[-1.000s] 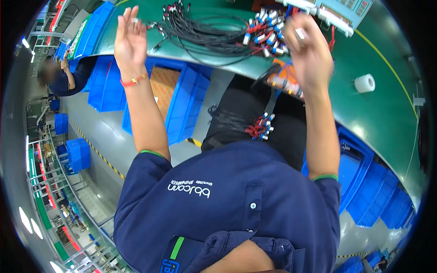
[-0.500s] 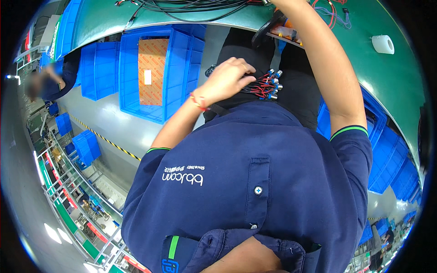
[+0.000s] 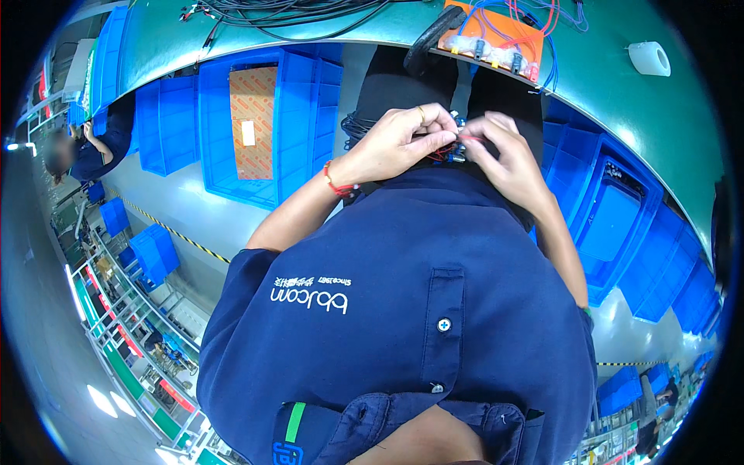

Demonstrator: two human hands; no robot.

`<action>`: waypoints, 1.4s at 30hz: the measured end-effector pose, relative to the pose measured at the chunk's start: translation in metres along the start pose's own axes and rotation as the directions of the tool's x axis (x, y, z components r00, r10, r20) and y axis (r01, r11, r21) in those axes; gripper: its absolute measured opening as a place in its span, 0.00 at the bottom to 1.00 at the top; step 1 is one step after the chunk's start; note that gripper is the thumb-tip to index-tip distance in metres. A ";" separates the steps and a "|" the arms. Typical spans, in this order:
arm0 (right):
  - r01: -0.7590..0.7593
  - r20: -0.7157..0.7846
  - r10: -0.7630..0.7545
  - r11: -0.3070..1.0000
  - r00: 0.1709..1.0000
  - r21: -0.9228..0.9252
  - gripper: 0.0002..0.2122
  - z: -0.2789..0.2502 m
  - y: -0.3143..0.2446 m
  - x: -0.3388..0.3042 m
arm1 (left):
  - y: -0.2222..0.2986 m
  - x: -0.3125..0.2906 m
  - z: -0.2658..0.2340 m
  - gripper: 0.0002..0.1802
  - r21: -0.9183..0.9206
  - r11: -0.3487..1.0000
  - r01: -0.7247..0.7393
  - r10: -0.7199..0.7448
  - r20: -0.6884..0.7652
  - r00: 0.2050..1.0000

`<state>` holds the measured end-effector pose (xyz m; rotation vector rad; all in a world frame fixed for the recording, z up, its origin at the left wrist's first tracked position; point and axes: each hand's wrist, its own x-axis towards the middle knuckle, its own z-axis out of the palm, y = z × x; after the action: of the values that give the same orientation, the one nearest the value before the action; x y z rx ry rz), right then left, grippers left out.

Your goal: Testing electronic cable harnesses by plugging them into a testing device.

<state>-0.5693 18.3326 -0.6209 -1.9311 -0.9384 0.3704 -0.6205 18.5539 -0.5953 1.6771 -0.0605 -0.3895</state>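
My left hand pinches wire bundle closed-fingered at connectors; right hand blurred, grip I cannot tell; bundle crosses lap from left edge; slack pinch could drop it.

1. One left hand, one right hand.
2. One table.
3. One white roll.
4. One orange panel.
5. One black cable heap on the table; lap connectors too hidden to count.
6. One bracelet, one ring.
7. One brown sheet, one white label.
8. At least eight blue bins.
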 end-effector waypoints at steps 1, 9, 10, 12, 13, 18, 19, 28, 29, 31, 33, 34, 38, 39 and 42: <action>-0.227 0.042 0.227 0.910 0.973 0.348 0.09 -0.008 -0.004 -0.010 | 0.010 -0.002 -0.004 0.08 0.059 0.998 0.024 -0.027 0.050 0.998; 0.567 -0.548 0.431 0.097 0.717 0.818 0.07 -0.134 0.040 -0.118 | 0.029 -0.015 -0.050 0.11 0.060 0.994 0.091 -0.089 -0.037 0.995; 0.631 -0.569 0.454 0.020 0.686 0.776 0.05 -0.143 0.034 -0.119 | 0.026 -0.016 -0.052 0.11 -0.015 0.995 0.101 -0.102 -0.075 0.992; 0.675 -0.689 0.673 0.378 0.269 0.633 0.05 -0.145 0.015 -0.110 | 0.022 -0.012 -0.047 0.12 -0.193 0.978 0.076 -0.088 -0.057 0.994; 0.677 -0.688 0.674 0.375 0.269 0.633 0.05 -0.148 0.019 -0.116 | 0.020 -0.010 -0.043 0.13 -0.368 0.928 0.050 -0.071 -0.043 0.997; 0.663 -0.604 0.575 0.137 0.552 0.736 0.08 -0.184 0.091 -0.220 | 0.012 0.013 -0.005 0.12 -0.775 0.630 -0.050 0.026 -0.043 0.999; 0.671 -0.597 0.660 0.186 0.456 0.718 0.08 -0.185 0.090 -0.225 | 0.012 0.016 0.001 0.11 -0.785 0.618 -0.043 0.026 -0.034 0.999; 0.614 -0.652 0.676 0.364 0.343 0.700 0.09 -0.162 0.084 -0.207 | 0.022 0.046 0.048 0.11 -0.755 0.646 0.114 -0.119 0.049 0.992; 0.576 -0.630 0.692 0.371 0.351 0.728 0.08 -0.161 0.081 -0.201 | 0.022 0.049 0.054 0.11 -0.711 0.693 0.116 -0.138 0.027 0.990; 0.581 -0.651 0.606 0.351 0.458 0.735 0.07 -0.158 0.088 -0.206 | 0.018 0.053 0.058 0.11 -0.742 0.651 0.161 -0.132 0.099 0.986; 0.588 -0.666 0.486 0.328 0.566 0.739 0.06 -0.154 0.088 -0.200 | 0.017 0.058 0.061 0.11 -0.793 0.558 0.245 -0.144 0.198 0.970; 0.589 -0.666 0.486 0.327 0.566 0.739 0.06 -0.151 0.081 -0.190 | 0.016 0.059 0.062 0.11 -0.792 0.560 0.244 -0.144 0.198 0.970; 0.553 -0.644 0.580 0.359 0.499 0.752 0.07 -0.150 0.073 -0.175 | 0.013 0.071 0.062 0.10 -0.902 0.329 0.278 -0.106 0.257 0.960; 0.556 -0.641 0.559 0.344 0.526 0.757 0.08 -0.149 0.074 -0.175 | 0.013 0.073 0.062 0.09 -0.915 0.284 0.288 -0.087 0.274 0.958; 0.552 -0.634 0.548 0.335 0.546 0.764 0.08 -0.149 0.075 -0.173 | 0.011 0.077 0.065 0.08 -0.931 0.191 0.311 -0.047 0.308 0.950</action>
<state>-0.5614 18.0922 -0.6257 -0.6637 0.1086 -0.1119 -0.5653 18.4703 -0.6073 0.2913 0.2138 -0.6172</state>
